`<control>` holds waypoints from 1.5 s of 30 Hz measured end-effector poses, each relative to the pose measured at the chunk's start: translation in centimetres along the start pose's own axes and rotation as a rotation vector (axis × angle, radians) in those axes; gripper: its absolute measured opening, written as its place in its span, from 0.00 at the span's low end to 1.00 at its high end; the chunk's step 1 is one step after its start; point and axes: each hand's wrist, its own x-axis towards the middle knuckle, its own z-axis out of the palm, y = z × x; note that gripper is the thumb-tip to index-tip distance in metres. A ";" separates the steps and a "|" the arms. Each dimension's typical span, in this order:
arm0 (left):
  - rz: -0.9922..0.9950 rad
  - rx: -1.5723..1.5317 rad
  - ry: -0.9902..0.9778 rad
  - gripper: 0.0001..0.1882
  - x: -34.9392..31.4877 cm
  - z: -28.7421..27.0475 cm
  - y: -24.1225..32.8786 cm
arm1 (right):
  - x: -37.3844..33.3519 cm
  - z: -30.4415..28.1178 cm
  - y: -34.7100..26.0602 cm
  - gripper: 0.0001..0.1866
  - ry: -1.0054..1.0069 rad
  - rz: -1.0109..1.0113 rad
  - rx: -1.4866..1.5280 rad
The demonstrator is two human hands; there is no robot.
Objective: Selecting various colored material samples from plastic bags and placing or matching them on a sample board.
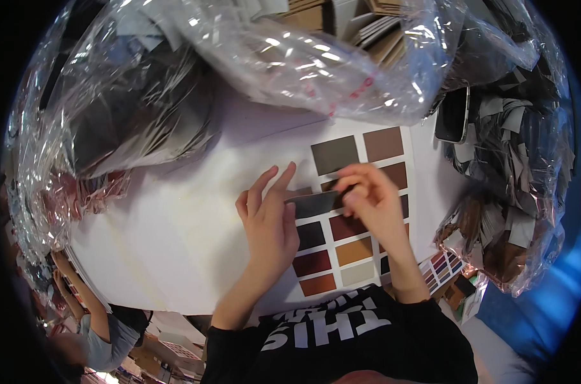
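Rows of flat coloured rectangles (335, 155) are on the white card (342, 129) already, but mid-frame the right hand (375, 198) seems to pinch a flat dark grey strip (313, 206), not yet laid down, by the spread-fingered left hand (268, 221).

A flat, dark gray rectangular piece (316, 205) is held up, its long side running left to right, over a white card (361, 148) lined with brown, red, ochre and black swatches.
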 end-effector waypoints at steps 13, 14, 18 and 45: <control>-0.111 0.237 0.171 0.18 -2.5 -2.5 -3.5 | 4.9 3.6 2.1 0.05 -0.020 0.038 -0.205; -0.094 0.230 0.122 0.18 -2.7 -2.5 -3.7 | 4.9 3.6 2.1 0.06 -0.013 0.055 -0.226; -0.027 0.224 0.025 0.20 -2.8 -2.2 -4.3 | 5.0 3.8 2.1 0.06 -0.009 0.078 -0.252; 0.342 0.264 -0.141 0.31 0.5 0.1 -2.5 | -0.4 1.5 -0.2 0.12 0.166 -0.227 -0.742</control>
